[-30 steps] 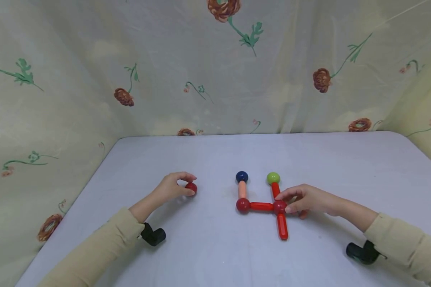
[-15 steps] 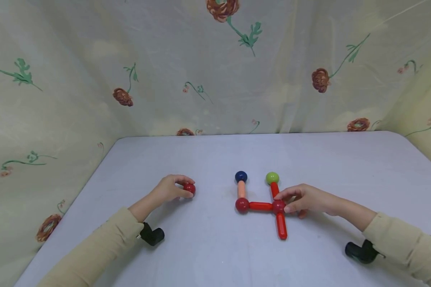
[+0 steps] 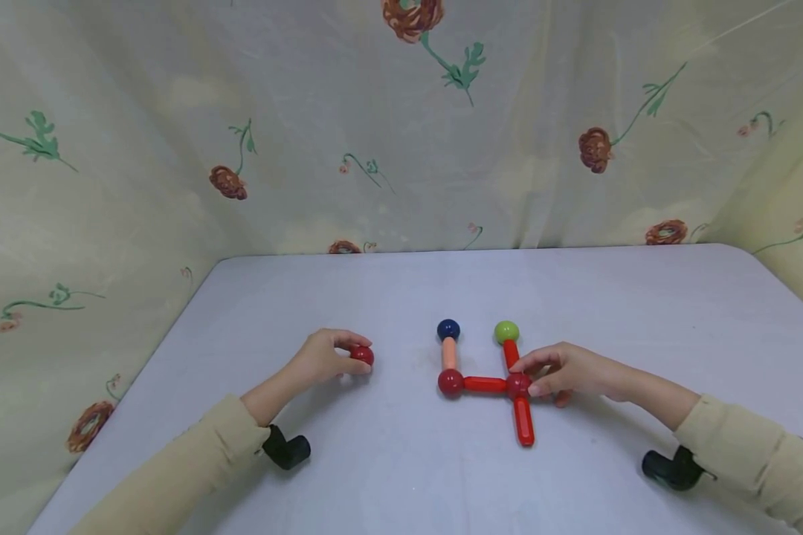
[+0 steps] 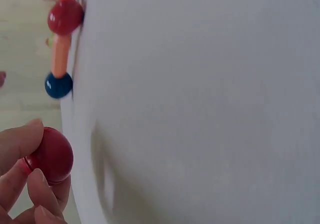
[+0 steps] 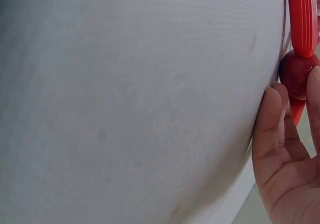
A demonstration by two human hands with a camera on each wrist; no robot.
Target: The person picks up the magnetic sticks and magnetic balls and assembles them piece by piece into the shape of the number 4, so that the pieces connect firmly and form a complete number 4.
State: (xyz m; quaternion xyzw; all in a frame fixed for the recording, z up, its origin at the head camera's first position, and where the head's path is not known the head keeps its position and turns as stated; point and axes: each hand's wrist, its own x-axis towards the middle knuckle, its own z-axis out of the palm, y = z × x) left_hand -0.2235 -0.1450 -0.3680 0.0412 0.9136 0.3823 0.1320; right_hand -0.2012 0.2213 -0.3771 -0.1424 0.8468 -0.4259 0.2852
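Observation:
Between thumb and fingers, my left hand pinches a loose red ball, just above the table; the left wrist view shows the same red ball at the fingertips. My right hand holds another red ball, the joint of a flat figure of balls and rods. From that joint, one red rod runs left to a red ball. A second red rod points toward me, and a third red rod leads to a green ball. A peach rod joins the left ball to a blue ball.
The figure lies on a table with a white cover. Behind and at the sides hangs a flowered curtain. Black wrist cameras sit under both sleeves, a left one and a right one.
My left hand's fingers have closed around the loose red ball, and the hand has then shifted slightly right with it. The right hand and the figure have stayed put.

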